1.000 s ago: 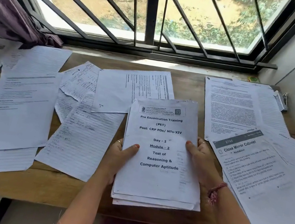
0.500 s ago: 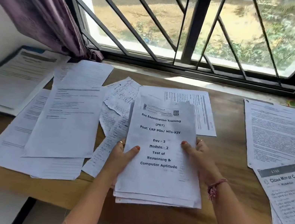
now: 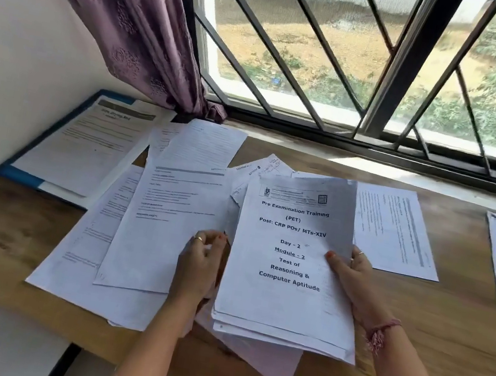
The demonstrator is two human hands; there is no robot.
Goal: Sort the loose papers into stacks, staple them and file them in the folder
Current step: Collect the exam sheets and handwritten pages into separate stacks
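The thin white printed stack topped "Pre Examination Training" [image 3: 290, 261] sits at the wooden desk's [image 3: 435, 320] near edge, its right side pinched by the right hand [image 3: 352, 282]. The left hand [image 3: 202, 259], just left of the stack, curls onto a loose white sheet [image 3: 162, 232]. Best to slide that sheet in squarely; bare desk right of the stack offers room, while sheets crowd its left toward the blue folder [image 3: 20, 174].

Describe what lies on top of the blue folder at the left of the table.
A printed sheet with a dark header band lies on the blue folder, leaving only blue edges showing. Whether more sheets lie beneath it cannot be seen, and its text is too blurred to read.
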